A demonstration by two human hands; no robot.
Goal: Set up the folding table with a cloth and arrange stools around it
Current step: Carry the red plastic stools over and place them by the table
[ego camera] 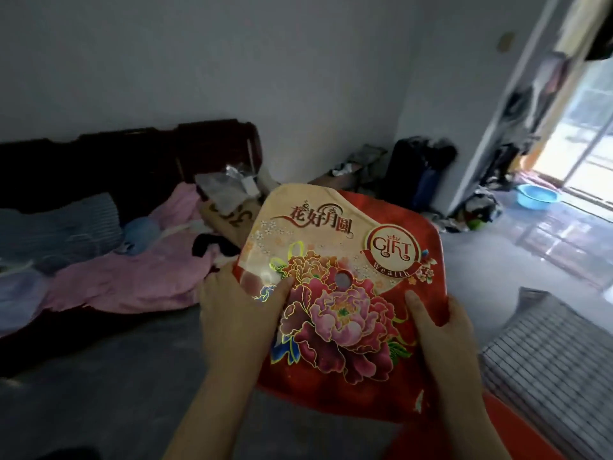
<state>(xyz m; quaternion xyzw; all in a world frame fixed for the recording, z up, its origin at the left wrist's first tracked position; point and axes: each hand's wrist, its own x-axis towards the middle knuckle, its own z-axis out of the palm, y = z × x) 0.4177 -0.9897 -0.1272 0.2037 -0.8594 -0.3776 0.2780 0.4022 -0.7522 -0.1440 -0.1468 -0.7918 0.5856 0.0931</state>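
You hold a red plastic stool (335, 293) by its seat at centre frame, seat face turned up toward you, with a peony print and a small round hole in the middle. Your left hand (238, 313) clamps the seat's left edge, thumb laid across the printed top; your right hand (441, 330) clamps the right edge, thumb on top, fingers wrapped under and out of sight. Judgement: keep both grips at opposite edges, carry the seat level, and set all legs down together; the legs are hidden beneath the seat. More red plastic (497, 423) shows at lower right, possibly another stool. A checked cloth (547, 353) lies at right, probably over the table. The grey floor (132, 376) looks bare and flat. A cluttered bed (116, 277) fills the left; a blue basin (537, 195) stands by the bright doorway, upper right.
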